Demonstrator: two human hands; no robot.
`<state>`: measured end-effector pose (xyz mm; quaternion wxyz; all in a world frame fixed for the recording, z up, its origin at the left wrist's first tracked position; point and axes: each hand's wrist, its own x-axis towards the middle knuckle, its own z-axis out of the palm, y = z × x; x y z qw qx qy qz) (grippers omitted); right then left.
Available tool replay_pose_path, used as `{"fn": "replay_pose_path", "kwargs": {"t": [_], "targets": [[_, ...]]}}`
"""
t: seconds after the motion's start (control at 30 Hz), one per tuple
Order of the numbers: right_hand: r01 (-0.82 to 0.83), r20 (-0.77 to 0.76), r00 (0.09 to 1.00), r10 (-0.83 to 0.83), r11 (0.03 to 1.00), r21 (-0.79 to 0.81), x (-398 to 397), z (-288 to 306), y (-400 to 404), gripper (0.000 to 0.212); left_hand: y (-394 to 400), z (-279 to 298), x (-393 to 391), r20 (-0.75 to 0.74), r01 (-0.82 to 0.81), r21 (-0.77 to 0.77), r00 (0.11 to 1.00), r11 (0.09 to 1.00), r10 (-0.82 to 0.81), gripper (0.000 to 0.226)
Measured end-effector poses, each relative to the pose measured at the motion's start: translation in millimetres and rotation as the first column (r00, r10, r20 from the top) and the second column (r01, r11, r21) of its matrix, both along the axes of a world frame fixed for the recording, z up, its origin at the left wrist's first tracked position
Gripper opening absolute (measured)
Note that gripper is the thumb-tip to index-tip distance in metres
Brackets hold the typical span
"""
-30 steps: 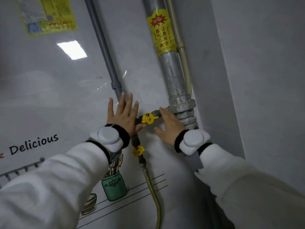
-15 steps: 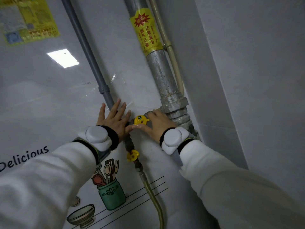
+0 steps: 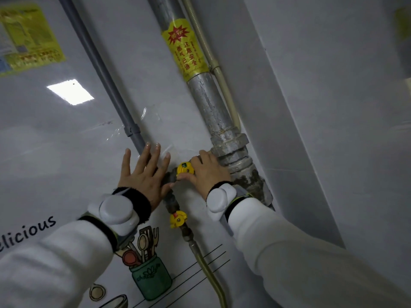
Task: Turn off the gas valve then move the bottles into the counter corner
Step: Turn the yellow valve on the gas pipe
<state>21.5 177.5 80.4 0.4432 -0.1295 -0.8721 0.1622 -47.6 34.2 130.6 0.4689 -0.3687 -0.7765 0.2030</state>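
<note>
A yellow gas valve handle (image 3: 185,169) sits on a short branch pipe beside the thick grey gas pipe (image 3: 210,103). My right hand (image 3: 206,171) is closed around this handle, thumb below and fingers over its right side. My left hand (image 3: 143,174) lies flat on the wall just left of the valve, fingers spread, holding nothing. A second, smaller yellow valve handle (image 3: 177,218) sits lower on the same line, above a braided hose (image 3: 210,270). No bottles are in view.
A thin grey pipe (image 3: 104,76) runs diagonally up the wall left of the gas pipe. A yellow warning label (image 3: 184,50) wraps the gas pipe. The wall corner lies to the right. Wall decals show a utensil jar (image 3: 151,281).
My right hand has slid left from the pipe fitting onto the yellow handle and closed on it. The handle's tab no longer points right. My left hand stays flat on the wall.
</note>
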Motion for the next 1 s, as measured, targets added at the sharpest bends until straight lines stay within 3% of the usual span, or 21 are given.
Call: {"fn": "replay_pose_path", "kwargs": {"t": [0.27,0.43,0.67,0.83,1.0], "targets": [[-0.024,-0.052,0.998,0.018,0.994,-0.109,1,-1,-4,0.062,3,-23,15,0.111,0.012,0.022,0.994,1.0,-0.015,0.079],[-0.022,-0.173,0.984,-0.034,0.951,-0.309,-6,-4,-20,0.062,-7,-22,16,0.119,-0.082,-0.013,0.989,0.997,0.083,0.076],[0.007,-0.188,0.975,-0.121,0.856,-0.517,-7,1,-32,0.067,6,-22,36,0.135,-0.131,-0.057,0.981,0.99,0.138,0.075],[-0.025,-0.158,0.983,-0.089,0.796,-0.605,4,3,-37,0.067,15,-27,45,0.187,-0.211,-0.067,0.958,0.975,0.22,0.073],[-0.158,-0.179,0.982,0.062,0.786,-0.598,17,-11,-40,0.058,12,-24,48,0.211,-0.259,-0.085,0.939,0.962,0.271,0.074]]}}
